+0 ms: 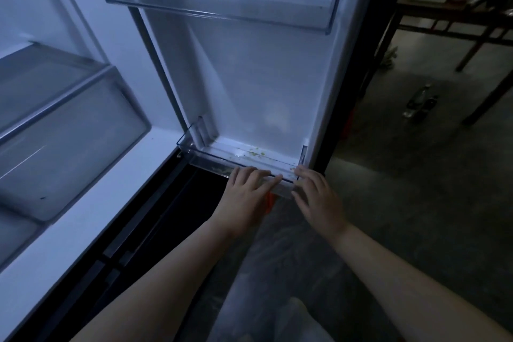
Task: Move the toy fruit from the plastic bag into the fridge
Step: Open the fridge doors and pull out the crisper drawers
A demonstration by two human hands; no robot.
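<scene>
Because the fridge (111, 189) has its door (263, 78) swung wide, the lowest door bin (208, 164) sits right in front of the hands. Both hands reach for it. The left hand (247, 189) lies on the bin's front rim with its fingers nearly straight. The right hand (315, 197) touches the rim's right end with its fingers spread. Neither hand grips a toy fruit that I can see. I think they rest there to steady the bin or check it before anything goes in.

A small orange thing (269, 204) peeks out just under the left hand's fingers. It could be a toy fruit, but it is too dark to be sure. The plastic bag (277, 272) lies on the floor below both wrists, close to the person, so the lift up to the bin is short. What is in the bag is too dim to tell.

Green crumbs (256, 151) lie in the bin just past the fingertips. Another door bin (222, 0) hangs high above the hands. A bottle (419, 100) stands on the floor well off beyond the right hand.
</scene>
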